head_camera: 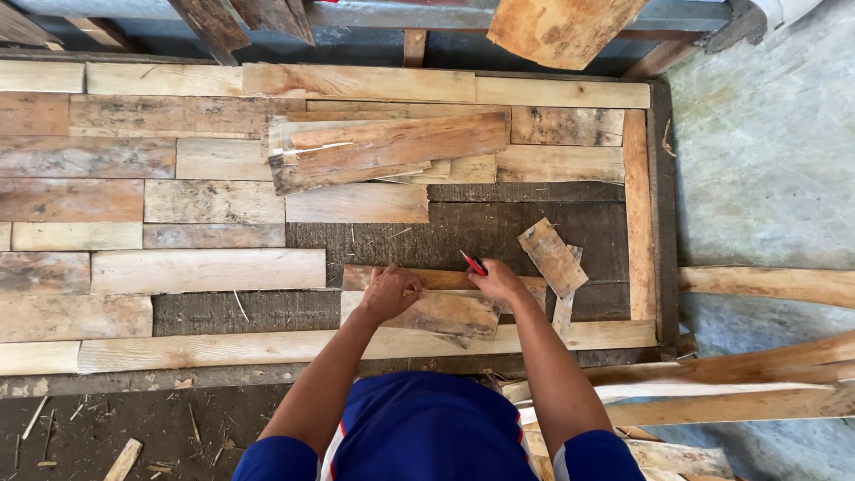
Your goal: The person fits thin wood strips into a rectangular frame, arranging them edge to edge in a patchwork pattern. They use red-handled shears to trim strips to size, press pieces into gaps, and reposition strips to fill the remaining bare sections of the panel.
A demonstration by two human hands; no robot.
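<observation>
The right hand's fingers (488,272) pinch a red marker (473,263), its tip at the upper edge of a short plank (445,312) lying in the dark bare gap of the board-covered panel (205,267). The left hand (389,291) presses flat, fingers curled, on that plank's left end. A clean line likely calls for firm downward pressure from the left hand while the marker runs along the neighbouring strip (427,278).

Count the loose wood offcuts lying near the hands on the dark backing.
3: one board under both hands, one short piece right of the right hand, one thin strip beneath it. Others may be hidden.
</observation>
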